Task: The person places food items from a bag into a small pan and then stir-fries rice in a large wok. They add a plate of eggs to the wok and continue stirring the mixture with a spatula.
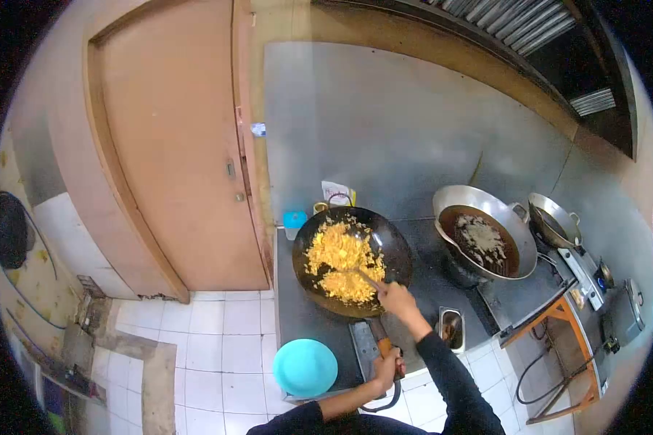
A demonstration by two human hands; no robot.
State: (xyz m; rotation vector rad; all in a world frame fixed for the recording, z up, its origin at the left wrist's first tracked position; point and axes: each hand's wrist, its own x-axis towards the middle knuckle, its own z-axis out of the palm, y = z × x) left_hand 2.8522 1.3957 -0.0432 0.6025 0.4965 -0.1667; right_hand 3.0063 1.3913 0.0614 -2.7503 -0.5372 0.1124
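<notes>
A large dark wok (393,250) sits on the dark counter, with yellow-orange fried rice (341,246) spread across its middle. My right hand (397,301) is closed around the handle of a spatula (370,280), whose head is sunk in the rice and partly hidden. Below it, my left hand (387,368) grips the wok's wooden handle (379,332) near its end. A turquoise plate (305,367) lies at the counter's front corner, left of my left hand. Just right of my right forearm stands a small metal container (451,330) with dark contents.
Right of the wok, a wide metal pan (450,197) holds brown oil with pale pieces frying. A smaller pan (555,221) stands farther right near a gas stove (584,275). Behind the wok are a blue-lidded tub (294,220) and a white packet (337,191). A closed door (170,145) is at left.
</notes>
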